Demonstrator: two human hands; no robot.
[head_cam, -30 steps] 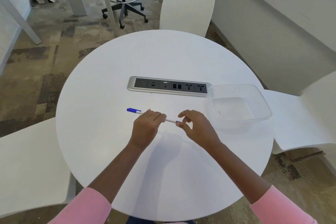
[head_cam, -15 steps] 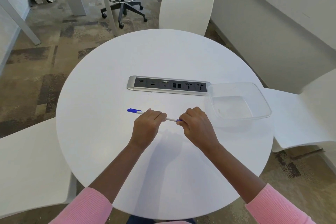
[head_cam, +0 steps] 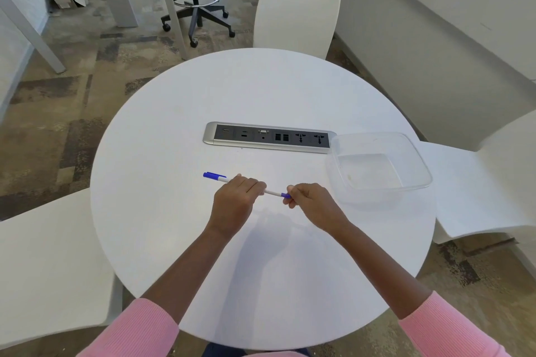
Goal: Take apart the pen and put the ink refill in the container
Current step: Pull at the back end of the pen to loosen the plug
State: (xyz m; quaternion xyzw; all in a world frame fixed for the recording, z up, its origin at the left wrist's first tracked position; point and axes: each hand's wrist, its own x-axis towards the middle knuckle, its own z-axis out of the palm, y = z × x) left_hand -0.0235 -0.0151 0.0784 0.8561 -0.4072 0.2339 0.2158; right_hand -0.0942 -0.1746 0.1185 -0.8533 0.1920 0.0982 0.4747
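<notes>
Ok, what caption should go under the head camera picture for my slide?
Left hand and right hand grip a blue-capped pen over the white table, clear container nearby.

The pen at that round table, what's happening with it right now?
A person in pink sleeves holds the pen over the white table. The left hand grips its middle; the right hand pinches the blue end piece. The pen looks to be in one piece, and no refill lies in the clear container at the right.
</notes>
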